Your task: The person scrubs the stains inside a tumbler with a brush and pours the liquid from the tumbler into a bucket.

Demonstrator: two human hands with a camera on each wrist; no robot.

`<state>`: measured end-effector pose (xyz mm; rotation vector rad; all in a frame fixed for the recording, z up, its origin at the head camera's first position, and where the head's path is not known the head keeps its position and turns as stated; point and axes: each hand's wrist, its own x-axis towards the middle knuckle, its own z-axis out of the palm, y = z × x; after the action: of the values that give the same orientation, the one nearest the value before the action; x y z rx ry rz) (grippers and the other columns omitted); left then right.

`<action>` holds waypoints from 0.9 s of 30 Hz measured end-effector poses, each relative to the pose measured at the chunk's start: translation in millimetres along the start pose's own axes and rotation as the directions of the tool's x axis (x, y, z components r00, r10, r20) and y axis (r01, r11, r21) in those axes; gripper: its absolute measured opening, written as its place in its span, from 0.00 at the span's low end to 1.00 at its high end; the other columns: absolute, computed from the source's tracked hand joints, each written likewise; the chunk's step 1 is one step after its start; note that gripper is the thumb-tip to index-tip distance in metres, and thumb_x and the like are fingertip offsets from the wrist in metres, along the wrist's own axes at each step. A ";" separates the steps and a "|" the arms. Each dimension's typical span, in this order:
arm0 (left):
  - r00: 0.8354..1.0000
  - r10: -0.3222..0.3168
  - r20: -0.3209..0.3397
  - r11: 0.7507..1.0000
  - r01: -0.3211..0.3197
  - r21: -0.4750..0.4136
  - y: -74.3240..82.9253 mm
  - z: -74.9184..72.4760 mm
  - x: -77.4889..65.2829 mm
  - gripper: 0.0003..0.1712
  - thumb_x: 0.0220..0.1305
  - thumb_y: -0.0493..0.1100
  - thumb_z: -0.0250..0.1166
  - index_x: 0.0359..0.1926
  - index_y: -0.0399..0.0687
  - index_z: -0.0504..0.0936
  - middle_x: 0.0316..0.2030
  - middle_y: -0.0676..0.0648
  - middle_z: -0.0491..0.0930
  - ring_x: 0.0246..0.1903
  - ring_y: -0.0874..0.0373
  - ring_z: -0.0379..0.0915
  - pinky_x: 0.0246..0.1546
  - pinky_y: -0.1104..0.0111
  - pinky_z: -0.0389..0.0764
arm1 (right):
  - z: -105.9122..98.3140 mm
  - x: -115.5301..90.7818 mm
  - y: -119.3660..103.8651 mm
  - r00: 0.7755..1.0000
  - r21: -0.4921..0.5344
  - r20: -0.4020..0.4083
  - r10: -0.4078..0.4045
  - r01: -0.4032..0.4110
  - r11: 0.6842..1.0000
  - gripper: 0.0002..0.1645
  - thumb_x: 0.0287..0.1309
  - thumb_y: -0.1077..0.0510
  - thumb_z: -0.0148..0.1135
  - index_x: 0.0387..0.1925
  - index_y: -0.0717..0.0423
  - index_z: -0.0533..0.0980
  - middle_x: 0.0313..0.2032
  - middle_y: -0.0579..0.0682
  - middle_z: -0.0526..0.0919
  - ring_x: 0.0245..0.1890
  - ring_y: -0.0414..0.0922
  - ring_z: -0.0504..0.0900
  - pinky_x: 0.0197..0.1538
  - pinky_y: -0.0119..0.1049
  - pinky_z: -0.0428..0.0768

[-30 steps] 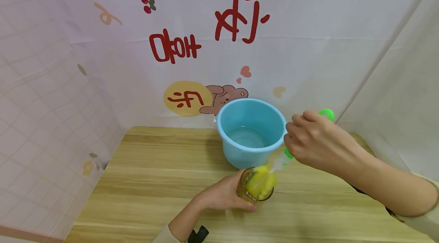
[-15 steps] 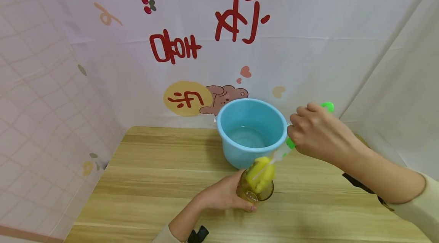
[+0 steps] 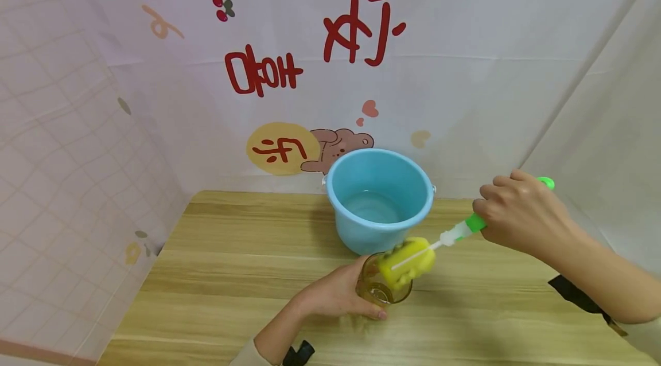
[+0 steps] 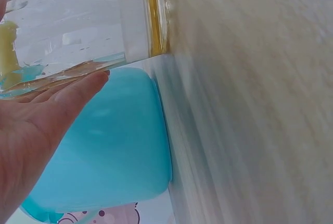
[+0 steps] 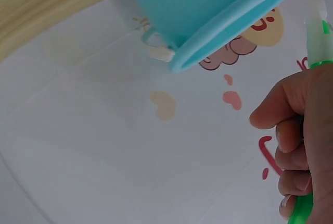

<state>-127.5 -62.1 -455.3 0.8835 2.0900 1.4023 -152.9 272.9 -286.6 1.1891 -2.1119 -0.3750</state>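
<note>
I can't see the middle of the green handle [image 3: 475,222], hidden inside the right hand [image 3: 521,214]; the left hand [image 3: 335,292] covers one side of the glass [image 3: 368,285], whose mouth the left wrist view crops. The yellow sponge [image 3: 408,261] blurs.

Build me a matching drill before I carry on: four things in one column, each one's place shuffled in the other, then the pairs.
1. light-blue round plastic bucket
2. amber see-through glass cup
3. yellow sponge brush head
4. green-and-white brush handle

A. gripped by the right hand
B. overlapping the cup's mouth in the head view
C. nearest the white printed backdrop
D. held in the left hand

Pairs: 1-C, 2-D, 3-B, 4-A
</note>
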 end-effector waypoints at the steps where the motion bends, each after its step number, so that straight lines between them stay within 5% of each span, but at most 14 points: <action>1: 1.000 0.002 0.000 1.000 -0.002 -0.002 -0.2 -0.3 -0.4 0.53 0.56 0.52 0.83 0.76 0.62 0.62 0.62 0.60 0.75 0.66 0.57 0.71 0.69 0.67 0.69 | 1.5 -3.7 -0.1 1.000 0.000 -0.007 0.011 -0.011 1.000 0.11 0.44 0.64 0.33 0.13 0.48 0.53 0.16 0.41 0.50 0.19 0.39 0.47 0.25 0.32 0.47; 6: 1.000 0.005 0.000 1.000 -0.005 -0.003 -0.7 -1.3 -1.4 0.52 0.56 0.52 0.83 0.76 0.62 0.62 0.62 0.60 0.75 0.65 0.57 0.71 0.68 0.67 0.69 | 9.2 -21.9 -1.4 0.997 0.027 -0.025 0.067 -0.067 0.997 0.13 0.46 0.60 0.29 0.12 0.46 0.56 0.16 0.40 0.50 0.17 0.38 0.47 0.24 0.31 0.47; 15: 1.000 0.019 0.012 0.999 -0.018 -0.032 -0.4 -0.9 -1.1 0.51 0.57 0.50 0.83 0.75 0.62 0.63 0.64 0.54 0.76 0.65 0.57 0.72 0.69 0.63 0.71 | 20.3 -52.2 -6.5 0.984 0.099 -0.017 0.178 -0.176 0.979 0.10 0.40 0.60 0.44 0.12 0.46 0.68 0.15 0.37 0.56 0.17 0.37 0.51 0.22 0.31 0.53; 27: 1.000 0.015 0.019 0.999 -0.014 -0.050 0.7 -1.2 -1.6 0.50 0.57 0.50 0.83 0.75 0.63 0.63 0.64 0.51 0.77 0.63 0.57 0.73 0.67 0.67 0.72 | 32.0 -75.5 -14.8 0.967 0.090 -0.043 0.251 -0.247 0.965 0.30 0.65 0.51 0.30 0.16 0.48 0.76 0.15 0.37 0.63 0.15 0.38 0.60 0.19 0.33 0.57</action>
<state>-127.1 -63.8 -454.2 0.8910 2.0299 1.4414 -138.3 325.7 -349.4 0.9516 -2.2146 -0.1394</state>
